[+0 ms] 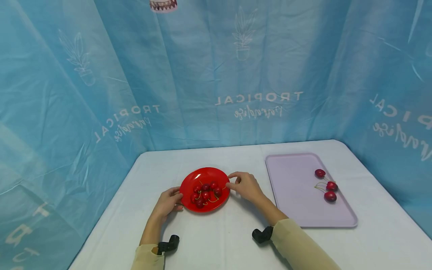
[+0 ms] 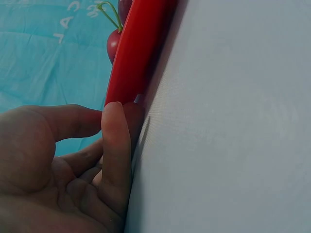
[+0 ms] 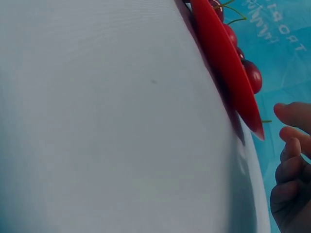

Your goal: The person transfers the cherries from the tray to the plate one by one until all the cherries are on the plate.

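A red plate (image 1: 202, 209) holding several cherries (image 1: 206, 195) with green stems is on the white table. At its left rim my left hand (image 1: 166, 202) pinches the edge between thumb and fingers; the left wrist view shows the fingertips (image 2: 115, 114) against the rim. My right hand (image 1: 248, 185) is beside the right rim, thumb and forefinger spread. In the right wrist view a small gap separates its fingers (image 3: 291, 114) from the plate (image 3: 228, 63), and one stem (image 3: 266, 121) pokes past the rim towards them.
Right of the plate lies a pale purple tray (image 1: 293, 195) with 3 cherries (image 1: 330, 196) near its right edge. Blue printed curtains (image 1: 202, 75) hang behind and at both sides of the white table (image 1: 216, 243). A black wrist mount (image 1: 262, 235) sits on each forearm.
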A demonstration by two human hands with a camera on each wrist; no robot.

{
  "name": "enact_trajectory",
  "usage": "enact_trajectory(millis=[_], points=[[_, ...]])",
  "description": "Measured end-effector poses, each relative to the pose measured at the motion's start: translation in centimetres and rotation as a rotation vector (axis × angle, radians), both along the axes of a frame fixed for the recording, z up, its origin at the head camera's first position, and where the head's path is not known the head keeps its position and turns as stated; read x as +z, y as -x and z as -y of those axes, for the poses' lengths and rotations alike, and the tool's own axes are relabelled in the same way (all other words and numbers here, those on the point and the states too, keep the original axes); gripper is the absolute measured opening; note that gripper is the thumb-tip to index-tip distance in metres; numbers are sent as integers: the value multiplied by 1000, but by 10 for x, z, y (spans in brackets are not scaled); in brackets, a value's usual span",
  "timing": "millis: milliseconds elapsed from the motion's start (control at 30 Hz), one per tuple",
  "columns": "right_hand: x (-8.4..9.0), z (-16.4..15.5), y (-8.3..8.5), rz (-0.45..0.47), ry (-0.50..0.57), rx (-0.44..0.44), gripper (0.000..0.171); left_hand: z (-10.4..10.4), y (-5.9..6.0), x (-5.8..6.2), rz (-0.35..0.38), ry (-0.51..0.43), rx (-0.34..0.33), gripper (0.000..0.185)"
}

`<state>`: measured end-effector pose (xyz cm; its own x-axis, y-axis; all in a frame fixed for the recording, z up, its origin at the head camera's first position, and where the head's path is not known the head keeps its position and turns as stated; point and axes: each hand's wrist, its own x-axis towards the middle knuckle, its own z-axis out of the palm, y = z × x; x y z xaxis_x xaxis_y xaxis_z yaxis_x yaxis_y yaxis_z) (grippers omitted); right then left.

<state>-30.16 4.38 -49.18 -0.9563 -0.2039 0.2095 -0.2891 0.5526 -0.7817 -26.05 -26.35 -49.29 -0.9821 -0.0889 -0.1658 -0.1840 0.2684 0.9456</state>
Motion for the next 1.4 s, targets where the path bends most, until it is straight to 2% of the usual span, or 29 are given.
enact_trajectory(millis=[367, 567, 967, 1400], points=[[16, -21, -7, -39, 15, 13, 17, -1, -1, 0, -2, 9, -6, 42], [18, -33, -11, -66, 10, -11, 7, -2, -1, -2, -11, 8, -5, 42], [29, -58, -15, -44, -68, -17, 11, 0, 0, -3, -23, -11, -11, 41], [20, -88, -14, -43, -100, -28, 15, 0, -1, -5, -22, -21, -5, 41]])
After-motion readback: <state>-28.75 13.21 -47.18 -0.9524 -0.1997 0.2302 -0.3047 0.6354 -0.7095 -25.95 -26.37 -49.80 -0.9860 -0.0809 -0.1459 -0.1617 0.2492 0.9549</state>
